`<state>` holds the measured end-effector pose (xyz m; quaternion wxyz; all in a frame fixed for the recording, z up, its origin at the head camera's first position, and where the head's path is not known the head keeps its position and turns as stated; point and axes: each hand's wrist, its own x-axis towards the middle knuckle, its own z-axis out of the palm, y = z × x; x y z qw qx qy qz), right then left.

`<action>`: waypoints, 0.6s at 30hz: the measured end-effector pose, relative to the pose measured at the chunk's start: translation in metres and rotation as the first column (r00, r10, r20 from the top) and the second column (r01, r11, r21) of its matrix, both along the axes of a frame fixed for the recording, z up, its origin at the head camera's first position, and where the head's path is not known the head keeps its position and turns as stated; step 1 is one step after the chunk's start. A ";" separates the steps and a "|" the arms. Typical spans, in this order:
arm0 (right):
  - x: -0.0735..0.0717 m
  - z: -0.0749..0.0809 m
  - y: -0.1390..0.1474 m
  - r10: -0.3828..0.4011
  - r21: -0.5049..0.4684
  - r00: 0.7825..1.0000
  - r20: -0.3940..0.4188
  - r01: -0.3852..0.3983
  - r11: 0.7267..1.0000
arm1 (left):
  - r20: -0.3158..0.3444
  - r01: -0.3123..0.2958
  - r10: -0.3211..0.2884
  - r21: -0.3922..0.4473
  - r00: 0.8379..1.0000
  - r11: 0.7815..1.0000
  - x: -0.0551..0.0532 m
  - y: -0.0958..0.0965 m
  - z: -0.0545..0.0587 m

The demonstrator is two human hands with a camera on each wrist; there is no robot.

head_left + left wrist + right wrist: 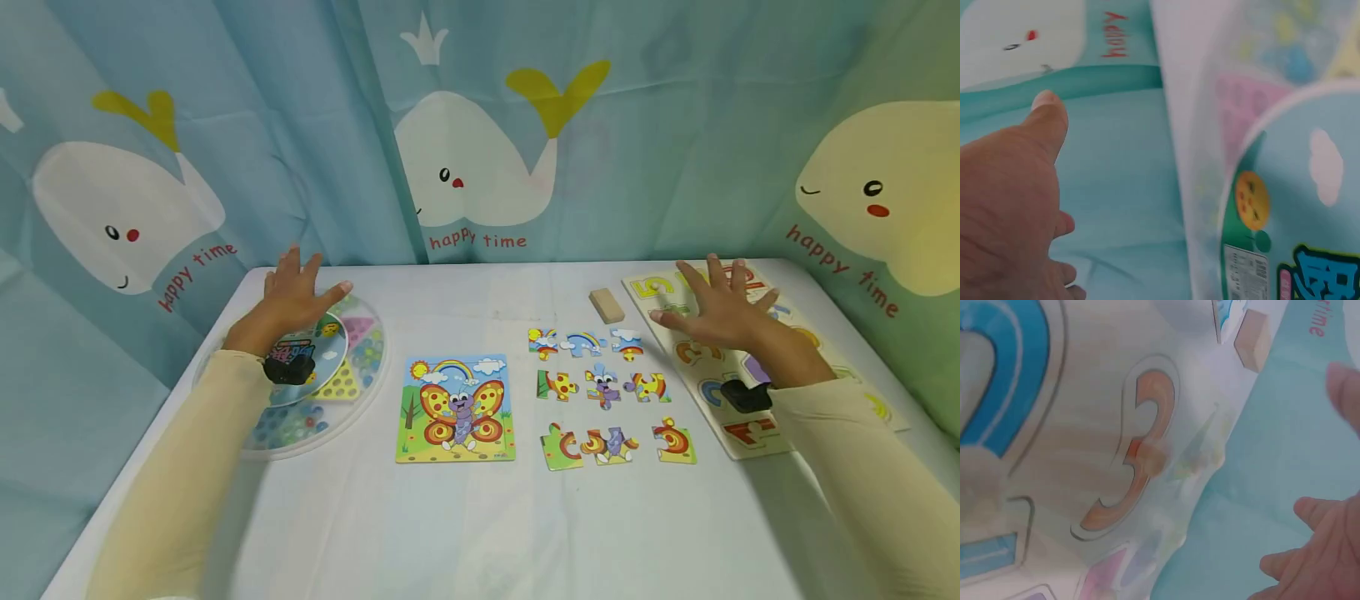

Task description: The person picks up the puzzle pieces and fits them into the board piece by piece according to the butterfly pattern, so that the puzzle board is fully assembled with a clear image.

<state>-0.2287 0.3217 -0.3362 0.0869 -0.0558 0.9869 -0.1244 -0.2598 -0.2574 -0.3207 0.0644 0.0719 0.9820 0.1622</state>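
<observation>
My left hand [292,302] is held with spread fingers above a round clear case [378,367] of beads, and holds nothing. In the left wrist view its thumb [1047,125] points away from the case's printed label [1297,156]. Over the wooden number board [738,442] hovers my right hand [720,312], fingers spread and nothing in them. The right wrist view shows the board's orange number 3 [1157,394] beside that hand [1322,556]. Between the hands lie a butterfly picture board [455,408] and several loose jigsaw pieces [602,385] in three rows.
A small wooden block [607,306] lies behind the jigsaw pieces, left of the number board. The white table [450,533] ends at the back against a blue curtain [315,125] printed with whales. More curtain hangs along the left and right sides.
</observation>
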 end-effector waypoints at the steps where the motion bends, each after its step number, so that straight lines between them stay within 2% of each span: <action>1: 0.001 0.000 0.000 0.005 -0.013 1.000 -0.009 -0.005 1.000 | -0.018 0.014 -0.013 0.029 1.000 0.999 0.002 -0.001 0.001; 7: 0.006 0.001 -0.001 0.044 -0.088 0.994 -0.100 -0.053 0.995 | -0.052 0.103 -0.095 0.189 0.994 0.977 0.019 0.003 0.003; 13: 0.010 -0.002 -0.003 0.093 -0.119 0.981 -0.169 -0.114 0.986 | -0.057 0.173 -0.165 0.196 0.985 0.965 0.042 0.018 0.002; 18: 0.016 -0.005 -0.005 0.122 -0.115 0.976 -0.180 -0.144 0.983 | -0.036 0.240 -0.238 0.190 0.971 0.952 0.062 0.035 -0.002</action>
